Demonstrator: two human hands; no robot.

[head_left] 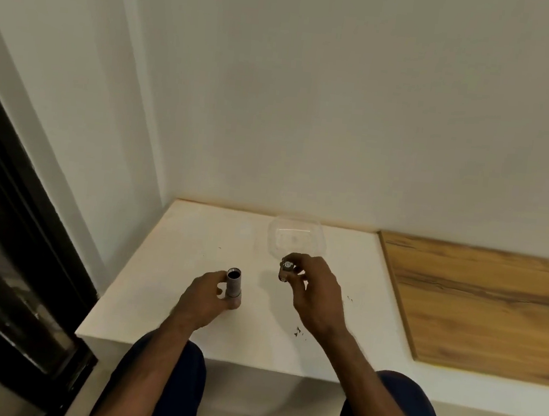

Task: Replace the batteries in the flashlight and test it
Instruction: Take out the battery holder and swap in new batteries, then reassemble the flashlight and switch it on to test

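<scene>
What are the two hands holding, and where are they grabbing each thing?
The left hand grips the flashlight body around its lower end, open end up. The right hand pinches a small cylindrical part in its fingertips; what it is cannot be told.

Flashlight body [234,283] left, above counter [161,284]; container [297,236] behind, on counter; wood panel [487,307] right.

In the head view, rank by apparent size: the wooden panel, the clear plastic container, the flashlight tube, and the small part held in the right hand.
1. Wooden panel, by far the largest.
2. Clear plastic container.
3. Flashlight tube, held upright in the left hand.
4. Small part in the right hand, partly hidden by fingers, so its full size is unsure.
</scene>
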